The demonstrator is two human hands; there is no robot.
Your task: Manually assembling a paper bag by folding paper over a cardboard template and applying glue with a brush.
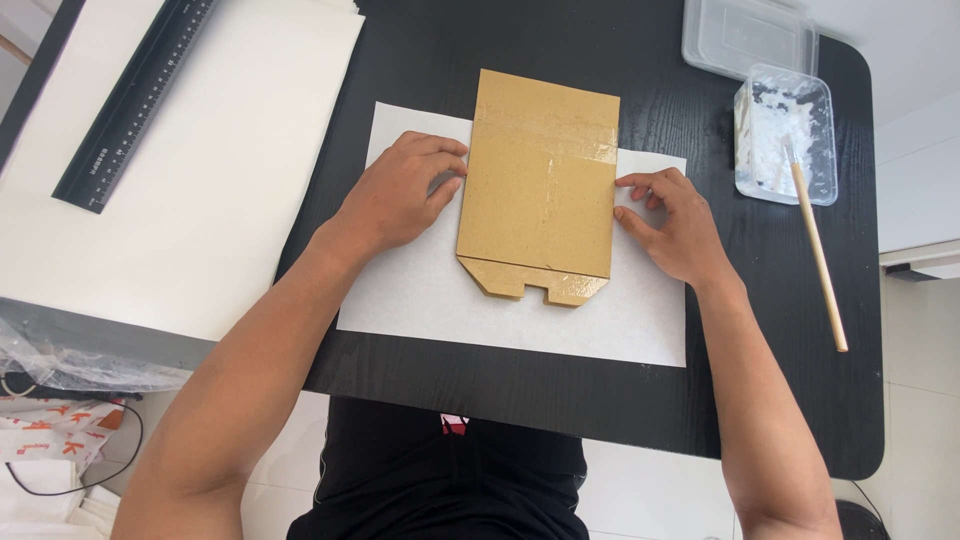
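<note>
Black table point(640, 50), white sheet point(420, 300), glue tub point(785, 135), brush point(818, 255)

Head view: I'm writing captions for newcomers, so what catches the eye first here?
A flat brown cardboard piece lies mid-table on a white paper sheet, with the left hand and right hand pressing its side edges. Upper right, a clear tub of white paste holds a wooden-handled brush; a black ruler lies upper left.

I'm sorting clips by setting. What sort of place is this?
Probably a home or small craft workspace. A black table holds a flat brown cardboard piece on white paper, steadied by the left hand and right hand, with a tub of white paste, a brush and a black ruler.
</note>
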